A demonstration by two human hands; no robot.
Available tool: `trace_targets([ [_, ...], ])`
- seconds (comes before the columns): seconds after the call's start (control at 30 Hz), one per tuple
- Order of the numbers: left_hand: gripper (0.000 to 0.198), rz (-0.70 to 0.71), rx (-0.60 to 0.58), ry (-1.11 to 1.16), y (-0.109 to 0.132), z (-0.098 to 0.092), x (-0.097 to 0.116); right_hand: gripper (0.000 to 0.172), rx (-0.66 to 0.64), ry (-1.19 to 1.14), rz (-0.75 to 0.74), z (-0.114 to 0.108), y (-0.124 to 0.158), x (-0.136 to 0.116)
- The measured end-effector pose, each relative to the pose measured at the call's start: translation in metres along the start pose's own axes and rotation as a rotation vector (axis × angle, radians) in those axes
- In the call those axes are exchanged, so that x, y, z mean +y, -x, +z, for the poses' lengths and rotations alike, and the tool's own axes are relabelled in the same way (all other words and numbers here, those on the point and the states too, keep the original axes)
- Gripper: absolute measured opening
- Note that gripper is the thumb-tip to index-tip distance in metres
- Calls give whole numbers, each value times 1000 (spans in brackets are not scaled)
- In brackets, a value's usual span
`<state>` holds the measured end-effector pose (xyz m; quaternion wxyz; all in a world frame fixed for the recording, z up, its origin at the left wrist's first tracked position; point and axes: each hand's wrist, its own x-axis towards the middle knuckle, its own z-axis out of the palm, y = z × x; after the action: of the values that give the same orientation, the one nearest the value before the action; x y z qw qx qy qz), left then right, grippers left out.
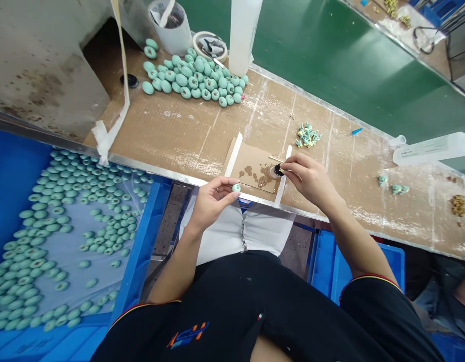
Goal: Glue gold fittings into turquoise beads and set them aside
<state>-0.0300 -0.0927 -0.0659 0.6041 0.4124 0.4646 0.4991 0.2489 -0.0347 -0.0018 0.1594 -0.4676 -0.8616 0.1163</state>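
Cardboard bench [202, 136] | logo [188, 336] unreadable | left hand [213, 201]: teal bead [236, 187] | right hand [305, 178]: black piece [279, 170]

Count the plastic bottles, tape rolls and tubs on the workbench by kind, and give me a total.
Plastic bottles: 2, one upright and one lying down
Tape rolls: 1
Plastic tubs: 1
Total: 4
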Motion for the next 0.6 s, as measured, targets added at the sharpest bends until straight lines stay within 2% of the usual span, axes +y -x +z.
trace_targets([
  [0.33, 35, 3, -19, 27, 0, 7, 2, 23, 13, 1, 13, -8, 0, -6],
  [0.47, 37, -9, -85, 82, 0, 19, 2, 17, 129, -103, 31, -13, 5, -24],
  [0.6, 39, -40, -151, 171, 0, 34, 2, 15, 277, -260, 96, -6, 19, -55],
])
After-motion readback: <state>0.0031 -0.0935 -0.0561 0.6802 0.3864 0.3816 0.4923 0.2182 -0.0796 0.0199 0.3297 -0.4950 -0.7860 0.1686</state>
